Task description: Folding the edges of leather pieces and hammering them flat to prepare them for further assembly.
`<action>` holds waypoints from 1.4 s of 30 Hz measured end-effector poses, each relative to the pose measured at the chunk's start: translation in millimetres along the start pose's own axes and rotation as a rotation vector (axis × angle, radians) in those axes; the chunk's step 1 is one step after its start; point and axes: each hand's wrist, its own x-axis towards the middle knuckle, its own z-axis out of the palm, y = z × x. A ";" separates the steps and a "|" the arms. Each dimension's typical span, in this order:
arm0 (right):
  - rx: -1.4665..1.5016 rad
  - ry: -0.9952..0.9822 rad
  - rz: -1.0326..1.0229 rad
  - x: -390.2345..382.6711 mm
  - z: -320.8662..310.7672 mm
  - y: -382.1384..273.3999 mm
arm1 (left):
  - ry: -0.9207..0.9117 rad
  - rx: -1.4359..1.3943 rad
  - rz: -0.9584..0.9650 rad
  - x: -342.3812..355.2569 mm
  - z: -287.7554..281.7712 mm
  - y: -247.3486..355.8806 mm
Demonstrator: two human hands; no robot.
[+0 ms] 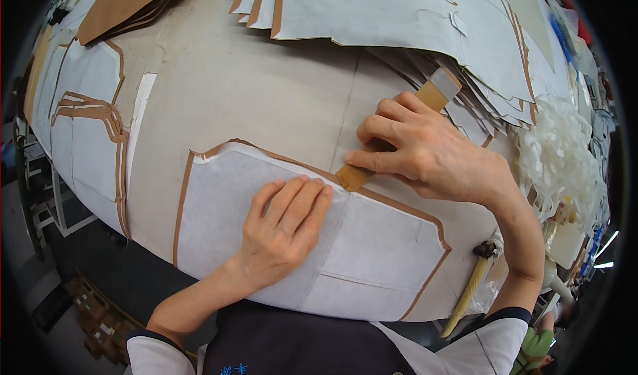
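Observation:
A white-backed panel (pixel 232 209) with narrow brown borders lies flat at the near edge of the table, a faint seam line running across it. On its upper middle part rests my left hand (pixel 286 222), fingers stretched out and flat, the fingertips just below the brown far border. My right hand (pixel 425 145) grips a flat yellow-brown bar-shaped tool (pixel 433 97) with a greyish far end. The tool's near end touches the brown border, just right of my left fingertips. My right palm and fingers cover its middle.
A large stack of similar white panels (pixel 392 12) lies at the far side, brown pieces (pixel 129 6) at far left. More panels (pixel 86 152) lie left, beside a white strip (pixel 140 109). Tangled white strips (pixel 555 152) and a yellow-handled tool (pixel 467 292) are at right.

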 end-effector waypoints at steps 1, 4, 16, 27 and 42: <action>-0.005 0.002 -0.009 1.2 0.6 0.7 | -0.002 -0.022 -0.037 1.0 -1.7 0.9; -0.015 0.025 -0.029 6.9 1.2 1.4 | 0.011 0.054 -0.060 4.5 -7.4 1.5; -0.033 -0.016 -0.086 41.0 -3.0 4.3 | -0.052 0.010 -0.133 -4.5 -21.2 -9.6; -0.064 -0.018 -0.137 79.9 0.8 5.5 | -0.052 -0.010 -0.200 -15.3 -32.4 -24.2; -0.091 -0.111 -0.149 124.6 -3.2 -14.4 | -0.043 -0.061 -0.231 -41.3 -41.3 -40.4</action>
